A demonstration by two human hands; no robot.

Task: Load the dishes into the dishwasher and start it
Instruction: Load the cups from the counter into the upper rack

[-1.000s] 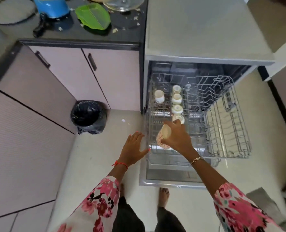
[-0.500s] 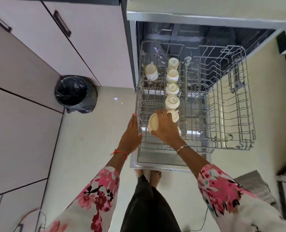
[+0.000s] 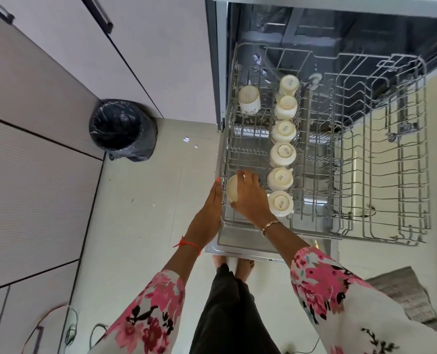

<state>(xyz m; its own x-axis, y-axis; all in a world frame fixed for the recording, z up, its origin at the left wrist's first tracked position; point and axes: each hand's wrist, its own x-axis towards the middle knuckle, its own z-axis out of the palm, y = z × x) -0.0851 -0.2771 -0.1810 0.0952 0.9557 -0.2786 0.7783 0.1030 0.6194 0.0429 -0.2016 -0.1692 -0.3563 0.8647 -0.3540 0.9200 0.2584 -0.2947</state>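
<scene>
Gripping a cream cup [image 3: 231, 189], right hand [image 3: 250, 199] sits beside stamped cups [image 3: 283, 154].

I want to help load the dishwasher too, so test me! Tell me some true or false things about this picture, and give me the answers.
1. The right hand holds a cream cup at the near left corner of the dishwasher rack. True.
2. The row of cups in the rack stands mouth up. False: they sit upside down, bases up.
3. That row has six cups. True.
4. The left hand grips a plate. False: it lies flat along the rack's left edge, fingers straight, holding nothing.
5. The bin on the floor is white. False: it looks black.
</scene>
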